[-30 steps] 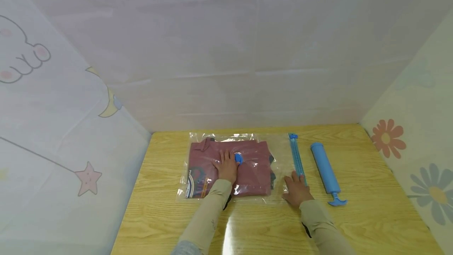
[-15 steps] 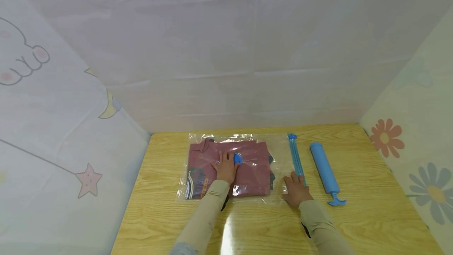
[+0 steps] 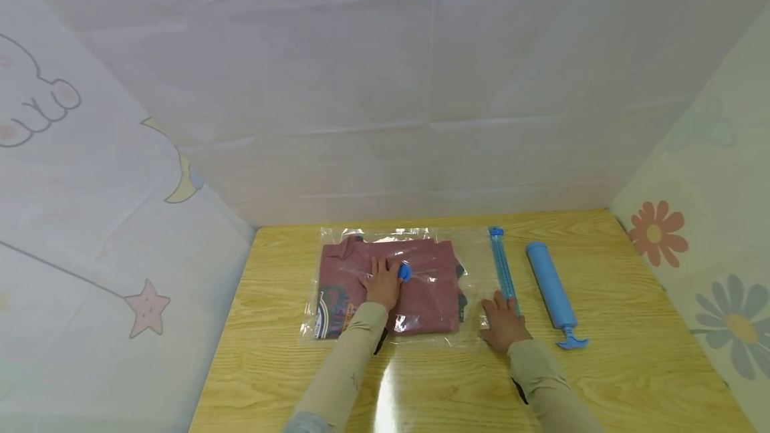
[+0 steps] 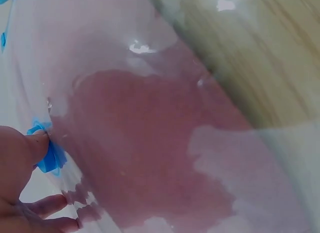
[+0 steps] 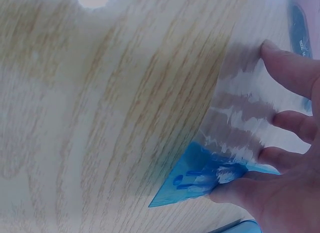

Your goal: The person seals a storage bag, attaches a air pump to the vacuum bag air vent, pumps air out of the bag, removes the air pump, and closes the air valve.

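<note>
the left hand [image 3: 381, 286] lies palm down on a clear plastic bag [image 3: 478, 259], its fingers spread apart and pressed on the film rather than clamped round it. in the left wrist view its thumb rests on the round blue cap [image 3: 406, 272] set in the bag, and 2 other fingertips touch the film just beside it.

the bag lies flat on the wood-grained bench [image 3: 240, 366], with a folded dark pink garment [image 3: 428, 293] inside, towards its left end. a colourful print [image 3: 331, 313] shows at the near left corner, and dark bits stick out past the garment's right edge.

the right hand [image 3: 504, 327] rests at the bag's near right corner, fingers apart and touching the film; 1 of them meets the near end of the blue zip strip [image 3: 502, 266]. a blue slider [image 3: 496, 232] sits at the strip's far end.

right of the bag, apart from it, lies a blue pump [image 3: 551, 289], handle towards the person. a pale wall [image 3: 325, 99] stands behind.
</note>
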The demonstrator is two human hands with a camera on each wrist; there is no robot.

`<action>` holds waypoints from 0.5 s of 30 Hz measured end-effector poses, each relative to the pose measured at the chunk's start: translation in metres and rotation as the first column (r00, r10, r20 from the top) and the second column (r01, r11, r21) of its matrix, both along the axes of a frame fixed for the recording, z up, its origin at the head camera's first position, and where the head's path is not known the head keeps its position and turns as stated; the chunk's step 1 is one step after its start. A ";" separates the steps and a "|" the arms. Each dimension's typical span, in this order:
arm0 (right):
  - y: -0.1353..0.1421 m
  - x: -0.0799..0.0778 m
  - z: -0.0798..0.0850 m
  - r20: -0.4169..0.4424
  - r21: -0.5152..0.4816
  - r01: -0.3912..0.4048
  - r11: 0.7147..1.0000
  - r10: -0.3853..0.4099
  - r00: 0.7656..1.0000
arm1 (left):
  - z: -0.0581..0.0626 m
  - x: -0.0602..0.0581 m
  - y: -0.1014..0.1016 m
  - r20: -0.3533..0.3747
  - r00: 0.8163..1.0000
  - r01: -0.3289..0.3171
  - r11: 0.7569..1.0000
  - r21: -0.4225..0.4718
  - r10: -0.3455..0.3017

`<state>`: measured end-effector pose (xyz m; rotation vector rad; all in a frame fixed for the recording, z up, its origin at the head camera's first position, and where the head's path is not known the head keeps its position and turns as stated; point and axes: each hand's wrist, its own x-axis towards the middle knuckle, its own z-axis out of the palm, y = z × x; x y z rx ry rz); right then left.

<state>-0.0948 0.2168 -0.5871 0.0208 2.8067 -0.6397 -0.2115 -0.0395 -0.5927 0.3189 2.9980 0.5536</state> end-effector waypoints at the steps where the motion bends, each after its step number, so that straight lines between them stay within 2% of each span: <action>1: 0.000 0.000 0.000 0.002 0.000 0.001 1.000 -0.001 1.000 | -0.001 0.000 0.000 -0.012 1.000 -0.001 1.000 -0.001 0.001; 5: 0.000 0.000 0.002 -0.001 -0.007 0.002 1.000 -0.002 1.000 | -0.004 -0.001 0.001 -0.041 0.999 -0.011 1.000 -0.013 0.011; 15: -0.001 0.001 0.004 0.011 -0.012 0.005 1.000 -0.004 1.000 | -0.008 -0.003 0.005 -0.050 0.997 -0.060 0.997 -0.039 0.058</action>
